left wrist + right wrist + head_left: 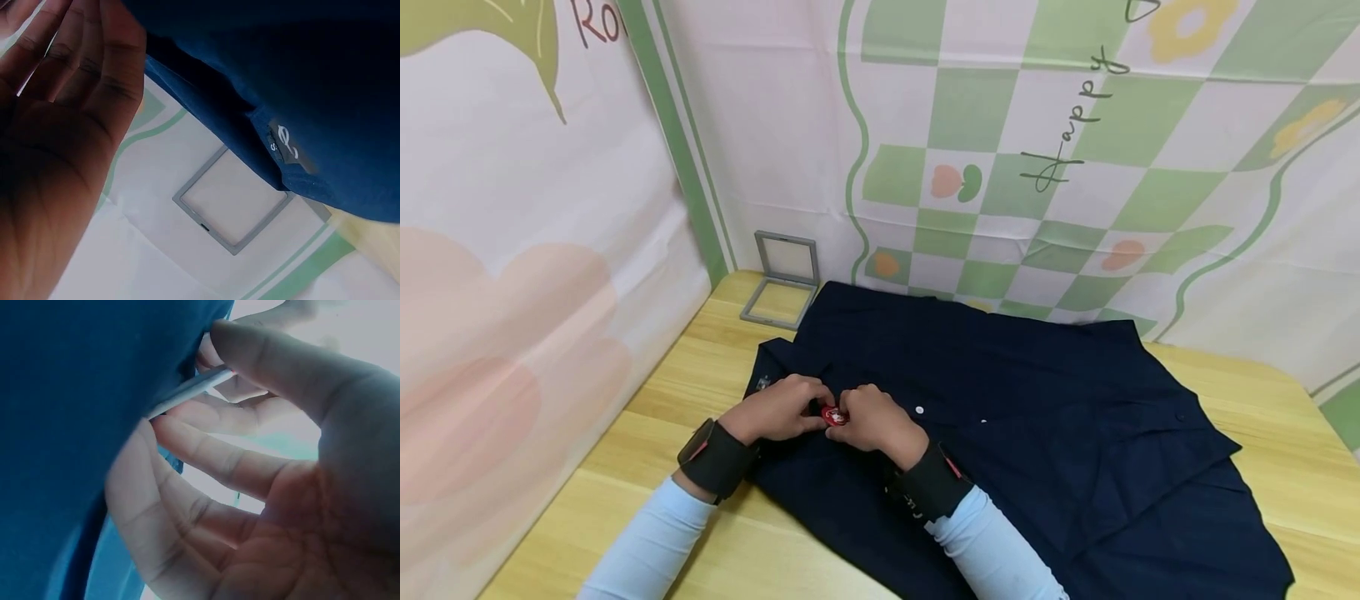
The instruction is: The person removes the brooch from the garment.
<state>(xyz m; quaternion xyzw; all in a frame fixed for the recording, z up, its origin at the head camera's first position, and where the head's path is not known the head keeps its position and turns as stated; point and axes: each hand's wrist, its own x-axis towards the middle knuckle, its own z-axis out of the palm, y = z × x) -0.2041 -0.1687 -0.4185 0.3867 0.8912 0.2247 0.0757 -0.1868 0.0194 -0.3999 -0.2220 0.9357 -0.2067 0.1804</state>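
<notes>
A small round red badge with a white figure sits between both hands over the navy shirt. From the left, my left hand pinches the badge's edge between thumb and fingers. My right hand pinches its other side. Seen nearly edge-on in the right wrist view, the badge stands against the cloth, and its back is hidden. In the left wrist view, the left hand's fingers reach behind the cloth, fingertips out of sight. A collar label shows beside them.
An opened grey frame case with two hinged halves stands at the table's back left corner, close to the shirt. White buttons dot the shirt front. Printed curtains hang behind and left of the wooden table.
</notes>
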